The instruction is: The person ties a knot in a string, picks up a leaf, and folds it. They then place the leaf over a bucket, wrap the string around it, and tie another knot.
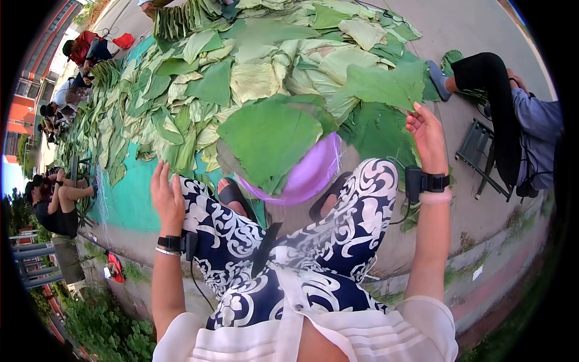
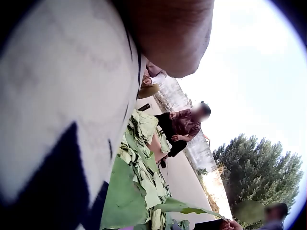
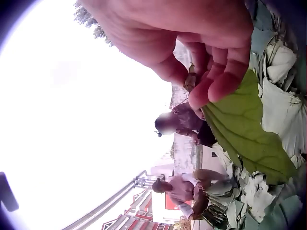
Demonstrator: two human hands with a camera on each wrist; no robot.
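My right hand [image 1: 428,136] is raised beside the right knee and pinches the edge of a large green leaf [image 1: 386,83] between thumb and fingers. In the right wrist view that leaf [image 3: 249,129] stretches away from the fingertips, its veins showing. Beside the left knee, my left hand [image 1: 167,198] is held with fingers extended and nothing in it. Another broad green leaf [image 1: 271,142] lies over a purple basin [image 1: 322,172] between the feet, covering most of its opening. Beyond the basin spreads a wide heap of green and pale leaves [image 1: 256,81].
A green ground sheet [image 1: 129,205] lies under the heap's left part. To the right, a seated person [image 1: 500,96] has a dark folding stool [image 1: 482,154] nearby. Several other people sit along the left side. A stack of leaves [image 1: 184,21] stands at the far edge.
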